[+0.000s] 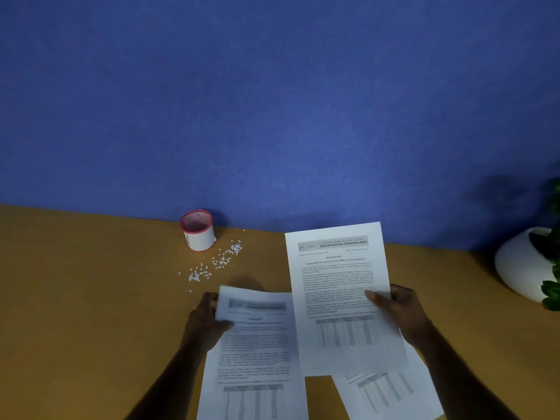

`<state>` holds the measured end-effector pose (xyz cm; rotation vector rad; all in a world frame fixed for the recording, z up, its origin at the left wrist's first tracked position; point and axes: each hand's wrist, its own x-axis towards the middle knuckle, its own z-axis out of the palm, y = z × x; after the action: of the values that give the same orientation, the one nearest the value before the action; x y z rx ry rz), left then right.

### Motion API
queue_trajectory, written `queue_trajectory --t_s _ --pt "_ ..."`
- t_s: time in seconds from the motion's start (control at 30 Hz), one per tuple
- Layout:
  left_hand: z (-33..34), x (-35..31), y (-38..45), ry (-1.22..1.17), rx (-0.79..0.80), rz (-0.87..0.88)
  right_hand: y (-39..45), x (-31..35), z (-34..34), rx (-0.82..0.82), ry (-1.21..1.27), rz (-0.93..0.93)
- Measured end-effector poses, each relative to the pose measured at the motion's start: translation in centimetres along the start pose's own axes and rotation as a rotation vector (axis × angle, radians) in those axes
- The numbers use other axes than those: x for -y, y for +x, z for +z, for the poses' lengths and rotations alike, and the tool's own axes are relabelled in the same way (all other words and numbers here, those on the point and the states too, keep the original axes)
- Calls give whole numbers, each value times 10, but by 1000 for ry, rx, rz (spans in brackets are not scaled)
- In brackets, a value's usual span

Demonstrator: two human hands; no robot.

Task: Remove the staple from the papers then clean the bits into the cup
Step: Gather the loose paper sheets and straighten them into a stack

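My left hand (203, 321) grips the top left corner of a printed sheet (257, 353) lying low over the table. My right hand (397, 310) holds a second printed sheet (339, 295) by its right edge, raised and tilted toward me. A third sheet (391, 389) shows beneath it at the lower right. No staple is visible. A white cup with a red rim (198, 230) stands at the back by the wall. Several small white paper bits (216, 263) lie scattered just in front and to the right of the cup.
The wooden table (91, 298) meets a blue wall (272, 101) at the back. A white round planter (521, 265) with green leaves stands at the far right edge.
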<state>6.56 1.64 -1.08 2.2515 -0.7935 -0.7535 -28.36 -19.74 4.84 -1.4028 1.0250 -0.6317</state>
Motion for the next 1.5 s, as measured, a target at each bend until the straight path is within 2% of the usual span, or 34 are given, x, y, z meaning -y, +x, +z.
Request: queue_trajectory --t_s 0.13,0.27,0.37,0.43,0.57,0.67,0.87,1.0,1.17,1.27,1.33,1.43,1.5 --pt "9 -29 -7 -346 -73 126 -6 3 10 40 50 14" --pt "12 -59 -16 -492 -173 333 -11 3 24 65 162 62" --pt "8 -90 -27 -512 -196 431 -17 4 36 82 234 82" --pt "8 -105 -30 -605 -215 440 -20 4 42 100 254 80" --pt "5 -130 -39 -936 -130 360 -21 6 54 92 287 61" --pt "1 -143 -45 -1049 -55 382 -19 13 59 90 326 19" --pt "-1 -150 -50 -1222 89 268 -13 23 62 133 399 13" --pt "-1 -147 -47 -1198 104 244 -13 27 63 116 421 19" --pt "-5 -145 -48 -1097 -38 257 -13 28 65 -4 389 10" --pt "0 -147 -52 -1091 -116 196 -12 26 63 -73 359 5" --pt "4 -145 -52 -985 -163 177 -12 24 63 -92 343 2" --pt "11 -140 -50 -780 -64 223 -9 20 64 -121 307 45" --pt "19 -134 -45 -686 -71 240 -7 18 63 -123 271 59"
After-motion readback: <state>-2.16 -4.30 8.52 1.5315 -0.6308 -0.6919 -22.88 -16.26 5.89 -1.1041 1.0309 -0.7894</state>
